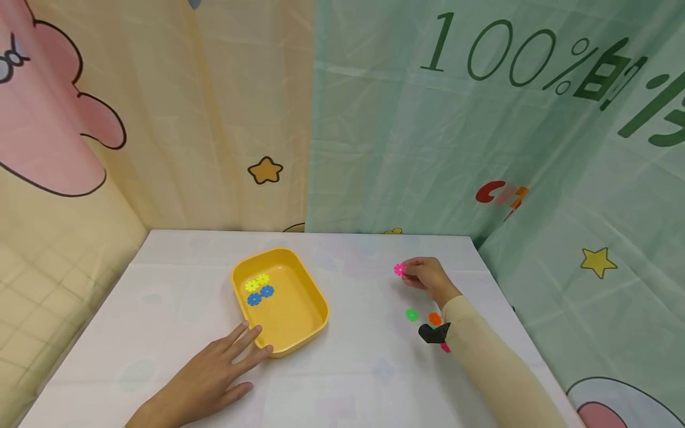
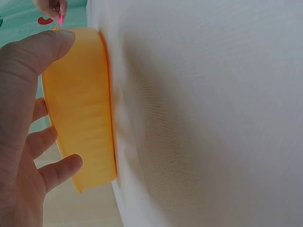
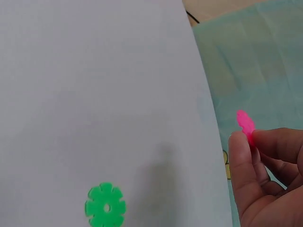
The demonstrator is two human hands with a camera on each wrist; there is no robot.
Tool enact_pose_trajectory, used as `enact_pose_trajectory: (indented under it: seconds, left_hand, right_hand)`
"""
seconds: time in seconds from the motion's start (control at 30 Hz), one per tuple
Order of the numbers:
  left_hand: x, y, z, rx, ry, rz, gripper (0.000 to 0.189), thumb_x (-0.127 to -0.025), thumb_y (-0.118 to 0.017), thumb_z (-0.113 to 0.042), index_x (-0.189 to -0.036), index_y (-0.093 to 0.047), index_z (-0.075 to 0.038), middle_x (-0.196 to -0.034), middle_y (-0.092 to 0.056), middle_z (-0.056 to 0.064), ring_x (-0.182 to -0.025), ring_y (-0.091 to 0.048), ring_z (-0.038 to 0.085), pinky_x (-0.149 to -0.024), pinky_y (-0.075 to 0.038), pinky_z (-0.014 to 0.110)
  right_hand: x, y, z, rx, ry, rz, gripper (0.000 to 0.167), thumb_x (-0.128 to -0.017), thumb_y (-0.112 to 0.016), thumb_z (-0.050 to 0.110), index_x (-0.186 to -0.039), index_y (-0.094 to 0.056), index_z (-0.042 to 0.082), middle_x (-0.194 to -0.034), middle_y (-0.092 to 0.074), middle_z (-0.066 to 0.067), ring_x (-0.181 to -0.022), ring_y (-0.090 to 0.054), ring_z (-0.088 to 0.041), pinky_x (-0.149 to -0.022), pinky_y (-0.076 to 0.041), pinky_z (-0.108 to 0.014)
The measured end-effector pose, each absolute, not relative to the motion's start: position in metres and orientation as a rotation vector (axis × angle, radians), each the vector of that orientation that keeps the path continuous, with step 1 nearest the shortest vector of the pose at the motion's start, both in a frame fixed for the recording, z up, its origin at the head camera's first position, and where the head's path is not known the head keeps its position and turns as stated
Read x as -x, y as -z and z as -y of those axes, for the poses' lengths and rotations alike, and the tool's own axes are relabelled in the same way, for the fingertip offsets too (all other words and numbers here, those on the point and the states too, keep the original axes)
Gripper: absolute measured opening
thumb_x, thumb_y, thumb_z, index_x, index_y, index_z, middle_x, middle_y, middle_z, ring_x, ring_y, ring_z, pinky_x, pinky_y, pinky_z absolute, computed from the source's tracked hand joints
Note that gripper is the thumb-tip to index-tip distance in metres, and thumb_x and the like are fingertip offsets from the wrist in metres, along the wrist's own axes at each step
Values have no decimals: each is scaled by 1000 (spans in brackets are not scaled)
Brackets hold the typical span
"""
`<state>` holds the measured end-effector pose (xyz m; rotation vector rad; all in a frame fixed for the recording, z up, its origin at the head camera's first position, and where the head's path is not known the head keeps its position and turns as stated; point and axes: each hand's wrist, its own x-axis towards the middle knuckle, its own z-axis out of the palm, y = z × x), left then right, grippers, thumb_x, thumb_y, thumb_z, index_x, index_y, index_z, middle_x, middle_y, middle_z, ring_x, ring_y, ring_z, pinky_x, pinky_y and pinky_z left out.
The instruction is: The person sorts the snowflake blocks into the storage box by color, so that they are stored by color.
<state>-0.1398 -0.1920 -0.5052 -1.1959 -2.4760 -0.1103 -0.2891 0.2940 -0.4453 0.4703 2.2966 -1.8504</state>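
Note:
Between thumb and fingertips, my right hand [image 1: 426, 277] pinches a pink flower-shaped plastic disc [image 1: 399, 270], raised above the table; the right wrist view shows this pink disc [image 3: 245, 126] nearly edge-on. My left hand [image 1: 210, 371] has its fingers spread, the tips touching the near-left rim of a yellow tray [image 1: 297, 318]. In the left wrist view the tray's side wall [image 2: 83, 109] stands beside the fingers. Inside the tray lie two yellow discs [image 1: 251, 286] and two blue discs [image 1: 254, 299], at its left side.
Below the right hand, a green disc [image 1: 411, 314] and an orange disc [image 1: 435, 319] lie on the white table [image 1: 364, 368]. A pink-red disc [image 1: 446, 347] is partly hidden by the black wrist strap piece [image 1: 432, 333]. Printed curtains [image 1: 374, 148] hang behind the table.

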Motion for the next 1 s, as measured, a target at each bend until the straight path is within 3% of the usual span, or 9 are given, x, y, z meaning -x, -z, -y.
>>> enact_pose_trajectory:
  seconds: [0.63, 1.0]
  left_hand:
    - [142, 505, 189, 1213, 120, 2433, 75, -79, -82, -47, -147, -55, -29, -150, -53, 12, -136, -49, 37, -91, -56, 47]
    - [141, 507, 191, 1199, 112, 2435, 72, -80, -80, -49, -146, -56, -30, -150, -53, 10, -136, -49, 36, -89, -58, 44]
  right_hand:
    - [312, 411, -226, -393, 1933, -2302, 26, -97, -66, 3, -121, -66, -6, -106, -70, -15, -76, -71, -14, -72, -61, -24]
    - [316, 411, -198, -320, 1928, -2290, 23, -95, -66, 1, -117, -67, -6, -98, -71, -13, -71, -69, -12, -70, -61, -24]
